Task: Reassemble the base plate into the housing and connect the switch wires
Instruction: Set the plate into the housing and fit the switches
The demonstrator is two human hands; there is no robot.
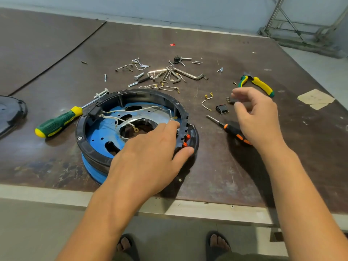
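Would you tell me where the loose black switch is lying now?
Head view: the black switch lies on the table right of the housing, between a short white wire and the right hand, beyond the small screwdriver.

Black housing (98,157) rings a blue base plate (98,137); white wires (120,120).
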